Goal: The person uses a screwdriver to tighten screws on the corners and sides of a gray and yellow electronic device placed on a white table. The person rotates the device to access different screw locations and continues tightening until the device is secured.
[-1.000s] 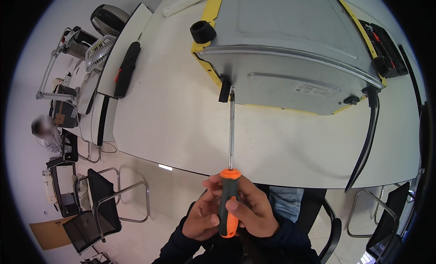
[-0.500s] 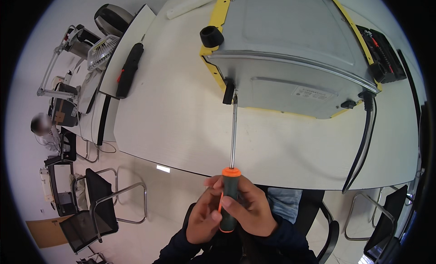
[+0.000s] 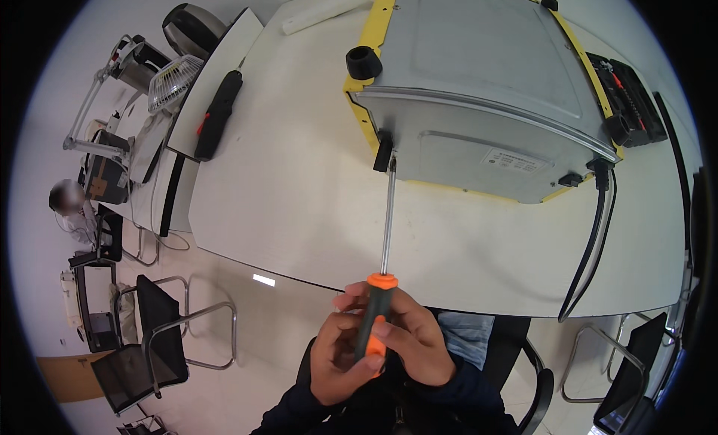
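Screwdriver (image 3: 383,281), lower centre: left hand (image 3: 335,360) and right hand (image 3: 422,349) wrapped round handle (image 3: 379,302), presumably steadying tip (image 3: 393,161) at grey case (image 3: 486,83).

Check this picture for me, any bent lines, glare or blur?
Head view: the table has a front edge that bows, and the corners go black; head view: a bright white patch shows on the floor; head view: the far person's head is blurred, while the screwdriver looks fairly sharp.

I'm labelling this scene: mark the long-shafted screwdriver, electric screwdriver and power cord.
Long-shafted screwdriver (image 3: 383,281), head view: orange handle collar.
Electric screwdriver (image 3: 219,116), head view: middle of black body.
Power cord (image 3: 591,237), head view: left strand.
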Available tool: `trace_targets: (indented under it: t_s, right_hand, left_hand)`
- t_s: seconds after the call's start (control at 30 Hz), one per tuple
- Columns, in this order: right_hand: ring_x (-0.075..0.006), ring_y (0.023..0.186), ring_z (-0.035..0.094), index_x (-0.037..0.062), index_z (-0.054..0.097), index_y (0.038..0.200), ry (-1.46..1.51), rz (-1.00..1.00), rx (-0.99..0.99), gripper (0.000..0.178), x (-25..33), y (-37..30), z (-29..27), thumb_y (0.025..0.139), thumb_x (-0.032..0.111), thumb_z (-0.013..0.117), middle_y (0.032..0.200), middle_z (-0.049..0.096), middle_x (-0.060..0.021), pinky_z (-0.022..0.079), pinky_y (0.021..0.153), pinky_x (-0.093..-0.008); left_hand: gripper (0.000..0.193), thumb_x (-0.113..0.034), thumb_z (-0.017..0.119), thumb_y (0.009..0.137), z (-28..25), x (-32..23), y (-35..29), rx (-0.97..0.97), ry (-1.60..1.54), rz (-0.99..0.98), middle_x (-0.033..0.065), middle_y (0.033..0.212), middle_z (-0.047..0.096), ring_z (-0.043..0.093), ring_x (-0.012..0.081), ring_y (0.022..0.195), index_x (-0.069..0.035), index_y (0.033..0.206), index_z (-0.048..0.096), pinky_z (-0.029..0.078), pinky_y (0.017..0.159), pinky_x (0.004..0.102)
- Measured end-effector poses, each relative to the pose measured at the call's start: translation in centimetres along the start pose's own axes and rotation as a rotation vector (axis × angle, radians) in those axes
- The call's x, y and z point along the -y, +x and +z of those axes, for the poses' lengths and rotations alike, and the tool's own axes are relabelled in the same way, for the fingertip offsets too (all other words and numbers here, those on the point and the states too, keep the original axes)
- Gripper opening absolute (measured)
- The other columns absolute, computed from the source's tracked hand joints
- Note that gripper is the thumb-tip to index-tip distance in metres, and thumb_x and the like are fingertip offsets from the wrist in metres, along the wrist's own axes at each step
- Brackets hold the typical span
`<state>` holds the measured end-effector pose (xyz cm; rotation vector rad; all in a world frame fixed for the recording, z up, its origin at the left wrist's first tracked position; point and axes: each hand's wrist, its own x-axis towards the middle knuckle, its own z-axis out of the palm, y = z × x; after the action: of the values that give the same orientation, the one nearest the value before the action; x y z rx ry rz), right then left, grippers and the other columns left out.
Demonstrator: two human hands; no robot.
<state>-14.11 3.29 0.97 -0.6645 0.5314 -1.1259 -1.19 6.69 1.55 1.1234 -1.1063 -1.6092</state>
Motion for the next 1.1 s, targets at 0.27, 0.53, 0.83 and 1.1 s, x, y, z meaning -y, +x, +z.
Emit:
trace_targets:
  t_s: [0.27,0.53,0.83,1.1]
  right_hand:
    - [-0.0247,0.105,0.046,-0.0019,0.042,0.111,0.187,0.156,-0.020,0.033,0.0,0.0,0.2,0.086,0.019,0.044,0.112,0.048,-0.0193,0.036,0.089,-0.0344]
    - [-0.0295,0.113,0.039,-0.0032,0.041,0.112,0.209,0.034,0.154,0.029,0.0,0.7,-0.1,0.089,0.014,0.037,0.117,0.041,-0.0171,0.034,0.091,-0.0373]
    - [-0.0181,0.091,0.053,-0.0032,0.032,0.117,0.174,0.322,0.162,0.036,1.2,0.3,0.0,0.090,0.020,0.034,0.107,0.050,-0.0140,0.049,0.059,-0.0232]
    - [-0.0096,0.066,0.056,-0.0032,0.034,0.112,-0.001,0.268,0.047,0.037,0.5,0.7,0.0,0.090,0.027,0.033,0.094,0.054,-0.0098,0.044,0.037,-0.0163]
  left_hand:
    - [0.043,-0.026,0.051,0.081,0.8,1.8,-0.2,-0.188,0.090,0.179,0.0145,0.096,0.052,0.055,0.0170,0.082,0.004,0.108,0.038,0.043,0.072,0.0261]
    - [0.057,-0.041,0.044,0.082,-2.7,-0.2,0.2,0.426,-0.523,-0.413,0.0192,0.076,0.053,0.054,0.0214,0.050,0.003,0.115,0.029,0.045,0.048,0.0279]
    - [0.049,-0.034,0.044,0.083,-2.6,0.9,-0.7,0.350,-0.486,-0.387,0.0178,0.080,0.053,0.054,0.0205,0.059,0.002,0.114,0.031,0.045,0.056,0.0271]
    - [0.054,-0.022,0.049,0.080,-1.7,0.7,-0.3,0.164,-0.347,-0.299,0.0111,0.084,0.050,0.054,0.0190,0.070,0.001,0.121,0.024,0.046,0.056,0.0267]
